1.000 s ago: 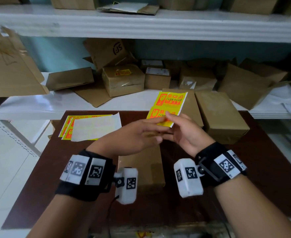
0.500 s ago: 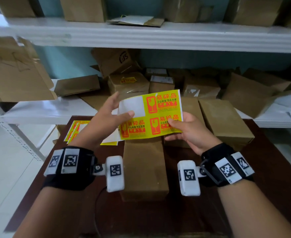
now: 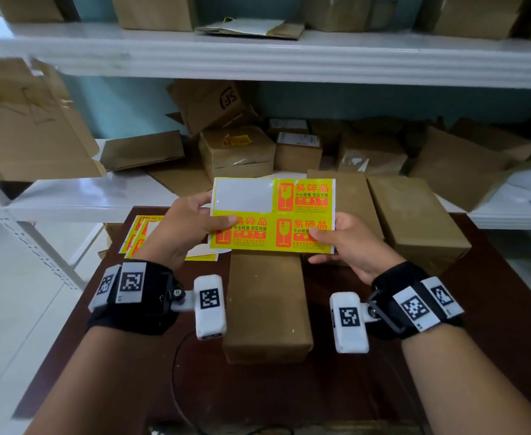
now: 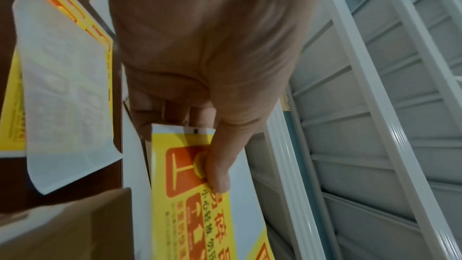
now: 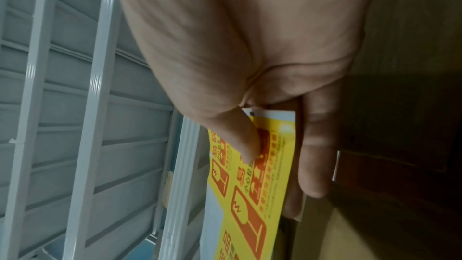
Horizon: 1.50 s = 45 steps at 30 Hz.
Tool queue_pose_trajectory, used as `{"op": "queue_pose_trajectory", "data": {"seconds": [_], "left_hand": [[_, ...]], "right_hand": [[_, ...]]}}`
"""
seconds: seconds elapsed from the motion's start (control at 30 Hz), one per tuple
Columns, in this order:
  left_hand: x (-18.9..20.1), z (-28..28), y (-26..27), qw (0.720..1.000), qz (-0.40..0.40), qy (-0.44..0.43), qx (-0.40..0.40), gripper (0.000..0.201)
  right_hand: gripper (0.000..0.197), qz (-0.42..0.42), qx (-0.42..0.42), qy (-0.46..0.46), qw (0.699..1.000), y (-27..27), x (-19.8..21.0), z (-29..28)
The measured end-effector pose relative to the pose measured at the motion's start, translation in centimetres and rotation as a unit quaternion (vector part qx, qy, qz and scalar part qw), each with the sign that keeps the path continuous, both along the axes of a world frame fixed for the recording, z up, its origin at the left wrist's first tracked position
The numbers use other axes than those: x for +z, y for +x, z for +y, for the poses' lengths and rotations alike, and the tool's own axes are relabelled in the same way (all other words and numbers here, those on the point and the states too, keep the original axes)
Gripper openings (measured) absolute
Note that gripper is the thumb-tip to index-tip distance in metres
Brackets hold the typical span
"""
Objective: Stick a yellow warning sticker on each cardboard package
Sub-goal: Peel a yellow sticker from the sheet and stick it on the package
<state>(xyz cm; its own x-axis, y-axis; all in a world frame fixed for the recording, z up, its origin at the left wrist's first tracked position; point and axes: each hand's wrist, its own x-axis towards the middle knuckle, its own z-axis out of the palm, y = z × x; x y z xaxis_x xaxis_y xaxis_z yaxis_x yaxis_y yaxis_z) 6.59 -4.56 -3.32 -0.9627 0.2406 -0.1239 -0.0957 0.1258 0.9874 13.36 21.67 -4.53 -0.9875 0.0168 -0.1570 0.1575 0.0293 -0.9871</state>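
Left hand (image 3: 185, 226), right hand (image 3: 350, 246) pinching yellow sticker sheet (image 3: 302, 229), three "易碎品" labels, "小心轻放 勿压勿摔"

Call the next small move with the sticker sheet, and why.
Probably peel one sticker with the left hand. Both hands pinch the sheet above the bare box; right hand steadies it. One slot is already blank, three stickers remain, and the left thumb lies on one.

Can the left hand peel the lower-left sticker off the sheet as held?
Probably yes. The left hand pinches the sticker sheet with its thumb on that sticker, and the right hand steadies the other end.
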Motion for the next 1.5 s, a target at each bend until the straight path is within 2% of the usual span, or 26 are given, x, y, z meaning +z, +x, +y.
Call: {"op": "queue_pose_trajectory", "data": {"seconds": [0.13,0.33,0.43,0.53,0.63,0.7,0.77,0.83,0.97,1.03,1.1,1.17,1.23,1.33,1.5], "left_hand": [[-0.1,0.4,-0.6,0.999,0.004,-0.033,-0.010,0.039],[0.5,0.5,-1.4,0.994,-0.012,-0.077,-0.082,0.046],[2.4,0.3,-2.1,0.995,0.052,-0.082,-0.030,0.062],[4.4,1.8,-1.2,0.982,0.150,-0.118,0.003,0.045],[4.9,4.1,0.2,0.952,0.222,-0.206,-0.048,0.030],[4.4,5.2,0.7,0.940,0.228,-0.241,-0.082,0.027],[3.6,5.7,0.6,0.936,0.227,-0.259,-0.077,0.020],[2.9,5.9,0.2,0.943,0.223,-0.238,-0.059,0.013],[2.1,5.5,-0.2,0.958,0.198,-0.203,-0.031,0.013],[1.8,5.4,-0.3,0.961,0.198,-0.191,-0.013,0.013],[1.8,5.3,-0.3,0.966,0.192,-0.172,0.008,0.013],[1.7,5.1,-0.4,0.971,0.181,-0.156,0.021,0.013],[1.7,4.8,-0.1,0.976,0.169,-0.135,0.034,0.015],[1.4,4.2,0.3,0.984,0.140,-0.107,0.037,0.017],[1.5,3.7,1.1,0.993,0.085,-0.079,-0.014,0.011]], "right_hand": [[0.015,0.001,-0.013,0.041,0.999,-0.2,-0.5,0.3],[0.012,0.043,-0.067,0.024,0.997,-0.2,-0.3,0.9],[0.011,0.052,-0.071,0.048,0.995,-0.2,0.1,0.9],[0.009,0.061,-0.069,0.067,0.993,-0.3,0.8,1.1],[0.009,0.077,-0.046,0.085,0.992,-0.4,1.6,1.0],[0.009,0.086,-0.030,0.107,0.990,-0.5,2.0,0.7],[0.009,0.088,-0.023,0.118,0.989,-0.6,2.1,0.4],[0.010,0.088,-0.023,0.126,0.988,-0.8,2.0,0.3],[0.012,0.095,-0.016,0.140,0.985,-0.8,2.3,0.4],[0.016,0.114,-0.055,0.173,0.977,-1.0,2.5,0.8],[0.022,0.145,-0.129,0.234,0.953,-1.3,2.6,1.1],[0.018,0.188,-0.175,0.261,0.931,-1.3,2.9,0.7],[0.011,0.214,-0.152,0.273,0.925,-1.0,3.1,-0.3],[0.005,0.220,-0.075,0.291,0.928,-0.6,2.9,-2.7],[0.004,0.198,-0.020,0.292,0.936,-0.9,1.4,-4.5]]}}
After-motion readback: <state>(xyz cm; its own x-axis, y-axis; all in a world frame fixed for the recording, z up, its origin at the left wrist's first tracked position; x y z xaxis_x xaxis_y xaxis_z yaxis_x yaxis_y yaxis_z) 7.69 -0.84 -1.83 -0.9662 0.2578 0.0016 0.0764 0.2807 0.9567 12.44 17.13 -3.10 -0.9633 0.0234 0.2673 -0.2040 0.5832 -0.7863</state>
